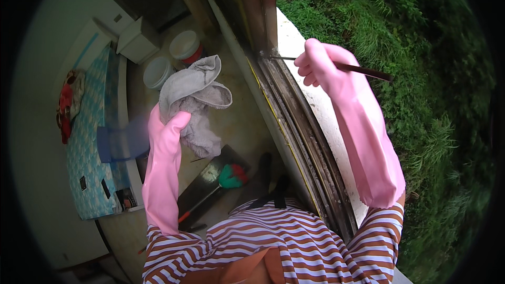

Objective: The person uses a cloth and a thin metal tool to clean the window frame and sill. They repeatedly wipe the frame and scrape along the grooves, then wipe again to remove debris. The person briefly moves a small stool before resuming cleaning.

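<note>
Both my hands wear long pink rubber gloves. My left hand [169, 131] is closed around a bunched grey cloth [192, 87], held up over the floor with its folds hanging loose. My right hand [323, 66] grips a slim, dark-handled tool [365, 70] whose exact kind I cannot make out. Its thin end reaches into the corner of a dirty window track [302, 110], beside the dark window frame [261, 10]. Grit and dark grime lie along the grooves. My right hand is above the white outer sill [329, 126].
Greenery [421, 100] grows outside on the right. Indoors are lidded buckets [185, 44], a white box [138, 39], a blue plastic chair [123, 142] and a bed with a blue patterned cover [92, 168]. On the floor below lies a green-and-red headed brush [231, 176].
</note>
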The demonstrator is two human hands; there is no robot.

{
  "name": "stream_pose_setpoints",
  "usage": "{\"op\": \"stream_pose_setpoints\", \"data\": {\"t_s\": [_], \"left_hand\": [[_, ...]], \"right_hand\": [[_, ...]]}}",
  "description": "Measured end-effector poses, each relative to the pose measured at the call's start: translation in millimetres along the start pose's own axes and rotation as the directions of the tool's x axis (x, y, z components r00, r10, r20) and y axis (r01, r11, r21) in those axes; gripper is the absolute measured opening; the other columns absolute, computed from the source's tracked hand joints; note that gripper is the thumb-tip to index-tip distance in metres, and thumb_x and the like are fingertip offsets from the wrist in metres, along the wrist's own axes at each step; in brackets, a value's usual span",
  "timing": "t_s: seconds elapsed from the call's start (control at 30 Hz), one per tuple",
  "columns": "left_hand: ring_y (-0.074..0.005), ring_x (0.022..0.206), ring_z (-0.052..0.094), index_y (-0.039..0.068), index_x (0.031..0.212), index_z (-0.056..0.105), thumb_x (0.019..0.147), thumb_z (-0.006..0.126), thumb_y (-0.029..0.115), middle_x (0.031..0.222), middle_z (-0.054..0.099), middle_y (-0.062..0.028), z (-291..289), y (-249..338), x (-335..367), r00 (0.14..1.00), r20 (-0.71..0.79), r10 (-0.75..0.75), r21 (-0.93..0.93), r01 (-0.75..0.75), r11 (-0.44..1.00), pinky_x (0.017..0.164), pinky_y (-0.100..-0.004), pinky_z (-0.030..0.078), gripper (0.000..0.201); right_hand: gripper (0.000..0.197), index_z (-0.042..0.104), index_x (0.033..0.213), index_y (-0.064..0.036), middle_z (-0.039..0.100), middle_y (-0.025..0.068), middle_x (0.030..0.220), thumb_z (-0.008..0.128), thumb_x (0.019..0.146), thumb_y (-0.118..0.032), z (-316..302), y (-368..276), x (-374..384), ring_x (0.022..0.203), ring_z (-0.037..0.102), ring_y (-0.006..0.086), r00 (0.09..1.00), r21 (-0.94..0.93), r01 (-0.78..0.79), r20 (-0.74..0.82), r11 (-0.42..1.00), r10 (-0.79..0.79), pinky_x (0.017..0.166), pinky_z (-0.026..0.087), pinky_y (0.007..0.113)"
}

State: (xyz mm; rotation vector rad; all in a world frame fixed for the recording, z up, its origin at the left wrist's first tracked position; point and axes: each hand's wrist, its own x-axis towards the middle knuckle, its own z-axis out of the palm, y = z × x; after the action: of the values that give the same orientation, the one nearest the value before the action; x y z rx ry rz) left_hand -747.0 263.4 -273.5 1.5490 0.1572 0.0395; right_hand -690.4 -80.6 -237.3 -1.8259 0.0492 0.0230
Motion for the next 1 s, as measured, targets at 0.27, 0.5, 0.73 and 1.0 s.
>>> {"op": "stream_pose_setpoints", "data": {"t_s": [0.27,0.5,0.73,1.0], "left_hand": [[-0.0241,0.126,0.066,-0.003,0.147,0.059,0.085,0.077,0.014,0.136,0.070,-0.0113,2,-2,2,0.996,-0.084,0.005,0.013,-0.004,1.000,0.113,-0.0395,0.048,0.067],[-0.0248,0.127,0.066,-0.003,0.148,0.058,0.085,0.078,0.016,0.137,0.070,-0.0117,2,3,1,0.999,-0.028,0.029,-0.014,-0.029,0.999,0.113,-0.0400,0.048,0.068],[-0.0246,0.127,0.066,-0.002,0.148,0.058,0.086,0.080,0.020,0.137,0.070,-0.0115,3,5,4,0.999,-0.018,0.049,0.006,-0.049,0.999,0.113,-0.0395,0.048,0.070],[-0.0265,0.132,0.064,-0.002,0.153,0.052,0.088,0.080,0.022,0.142,0.066,-0.0130,1,10,3,0.999,0.043,0.026,0.012,-0.027,1.000,0.116,-0.0427,0.048,0.074]], "right_hand": [[0.051,0.078,0.090,0.0008,0.069,0.0054,0.073,0.059,0.102,-0.045,2,-14,-4,0.067,0.062,0.0153,0.998,0.033,0.042,-0.048,0.999,-0.041,0.063,0.049,0.032],[0.047,0.076,0.089,0.0016,0.073,0.0106,0.077,0.058,0.100,-0.040,-8,-36,-4,0.070,0.066,0.0173,0.964,-0.115,-0.263,-0.059,0.958,0.257,0.068,0.053,0.034],[0.050,0.077,0.091,-0.0004,0.075,0.0106,0.083,0.057,0.104,-0.044,6,-9,2,0.075,0.069,0.0173,0.994,0.027,-0.105,-0.033,0.994,0.106,0.073,0.056,0.034],[0.051,0.078,0.091,-0.0002,0.074,0.0080,0.079,0.058,0.103,-0.045,4,-18,-8,0.071,0.069,0.0170,0.996,-0.018,-0.069,0.054,0.997,0.070,0.069,0.055,0.033]]}}
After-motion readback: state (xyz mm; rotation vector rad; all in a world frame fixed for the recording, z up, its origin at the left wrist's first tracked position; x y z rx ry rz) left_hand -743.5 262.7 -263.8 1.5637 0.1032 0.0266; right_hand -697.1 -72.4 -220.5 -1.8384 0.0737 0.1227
